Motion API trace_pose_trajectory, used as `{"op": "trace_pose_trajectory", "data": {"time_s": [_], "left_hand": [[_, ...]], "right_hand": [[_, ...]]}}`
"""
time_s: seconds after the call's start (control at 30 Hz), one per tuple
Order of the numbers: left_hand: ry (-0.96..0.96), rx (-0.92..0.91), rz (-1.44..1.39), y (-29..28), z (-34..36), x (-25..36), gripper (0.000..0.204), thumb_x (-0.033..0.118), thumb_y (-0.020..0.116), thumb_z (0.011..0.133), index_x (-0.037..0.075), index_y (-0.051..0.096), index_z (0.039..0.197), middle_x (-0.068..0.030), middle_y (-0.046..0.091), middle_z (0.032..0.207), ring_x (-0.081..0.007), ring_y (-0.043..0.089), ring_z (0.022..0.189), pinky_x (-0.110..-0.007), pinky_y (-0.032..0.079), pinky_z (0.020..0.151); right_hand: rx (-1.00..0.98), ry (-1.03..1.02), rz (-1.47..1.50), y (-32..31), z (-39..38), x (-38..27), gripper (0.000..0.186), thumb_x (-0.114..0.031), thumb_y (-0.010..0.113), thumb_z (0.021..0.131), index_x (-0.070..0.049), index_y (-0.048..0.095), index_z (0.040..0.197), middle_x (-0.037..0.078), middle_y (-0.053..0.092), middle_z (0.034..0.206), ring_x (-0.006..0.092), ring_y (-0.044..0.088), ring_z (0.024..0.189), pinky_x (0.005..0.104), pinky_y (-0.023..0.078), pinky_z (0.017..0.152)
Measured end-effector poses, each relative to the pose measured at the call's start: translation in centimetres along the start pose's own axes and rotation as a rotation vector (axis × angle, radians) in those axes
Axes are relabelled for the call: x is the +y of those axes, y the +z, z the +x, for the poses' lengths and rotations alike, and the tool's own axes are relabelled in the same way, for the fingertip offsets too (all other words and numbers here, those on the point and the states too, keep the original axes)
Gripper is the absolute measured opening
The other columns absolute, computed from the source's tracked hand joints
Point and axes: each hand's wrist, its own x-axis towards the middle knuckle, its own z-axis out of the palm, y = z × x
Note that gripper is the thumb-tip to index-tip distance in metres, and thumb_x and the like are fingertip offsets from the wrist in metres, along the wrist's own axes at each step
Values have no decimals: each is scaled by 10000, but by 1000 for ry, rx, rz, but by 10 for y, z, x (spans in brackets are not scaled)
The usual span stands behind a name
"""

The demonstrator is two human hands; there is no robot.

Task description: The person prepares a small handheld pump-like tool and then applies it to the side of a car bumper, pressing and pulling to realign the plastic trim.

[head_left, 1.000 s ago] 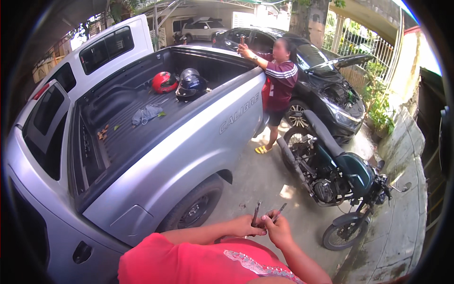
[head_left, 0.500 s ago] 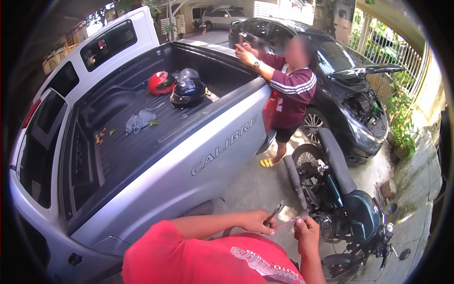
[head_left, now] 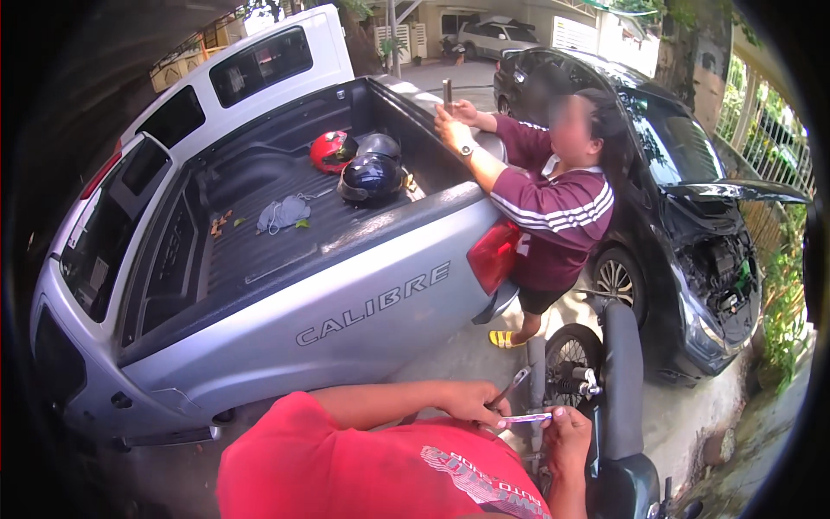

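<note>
My left hand (head_left: 474,402) is closed on a dark metal tool (head_left: 518,383), which slants up to the right beside the motorcycle. My right hand (head_left: 567,432) pinches a slim, shiny, pinkish-silver strip (head_left: 527,419). This strip lies nearly level between my hands, with its left end at my left fingertips; what it is, I cannot make out. Both hands are in front of my red shirt, over a dark green motorcycle (head_left: 621,389) with a long black seat.
A silver pickup (head_left: 372,320) stands ahead, with helmets (head_left: 370,180) and cloth (head_left: 284,214) in its bed. A person (head_left: 553,208) leans on its rear corner holding a phone (head_left: 447,95). A black car (head_left: 718,268) has its bonnet raised. A white van (head_left: 259,69) stands behind.
My view has moved closer to the pickup's rear and the motorcycle. The slim strip in my right hand has tipped from upright to nearly level.
</note>
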Motion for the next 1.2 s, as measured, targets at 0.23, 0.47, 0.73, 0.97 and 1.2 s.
{"op": "trace_pose_trajectory", "data": {"time_s": [0.23, 0.47, 0.73, 0.97, 1.2], "left_hand": [[-111, 52, -34, -21, 60, 35, 504, 346, 667, 967, 49, 599, 1368, -1, 612, 790, -111, 589, 757, -291, 473, 715], [-98, 115, 114, -60, 96, 53, 431, 326, 701, 958, 35, 668, 1274, 1, 651, 808, -77, 570, 758, -277, 459, 715], [-98, 211, 9, -143, 113, 50, 202, 182, 754, 915, 12, 701, 1009, 49, 586, 713, -37, 500, 655, -235, 395, 597], [123, 75, 397, -213, 197, 55, 232, 196, 756, 898, -4, 699, 1002, 6, 599, 678, -71, 530, 632, -274, 429, 596], [240, -60, 455, -246, 297, 83, 211, 166, 744, 895, -3, 707, 1016, -33, 615, 684, -95, 555, 659, -292, 457, 632]], "right_hand": [[-99, 121, -102, -48, 67, -34, 227, -151, 635, 980, 62, 714, 970, 60, 667, 697, 43, 379, 458, 221, 265, 438], [-127, 232, 0, -66, 107, -46, 268, -193, 653, 983, 41, 722, 1093, 16, 634, 729, 40, 388, 514, 217, 274, 473], [176, 91, 105, -95, 170, -68, 415, -359, 565, 1041, 6, 642, 1223, -16, 559, 787, 59, 395, 590, 220, 334, 542], [634, 201, 140, -129, 170, -21, 327, 102, 421, 853, 15, 580, 1124, 78, 555, 978, 167, 559, 829, 309, 528, 747], [810, 188, 343, -145, 135, 20, 234, 130, 432, 874, 32, 566, 1039, 113, 584, 961, 211, 623, 808, 317, 580, 751]]}}
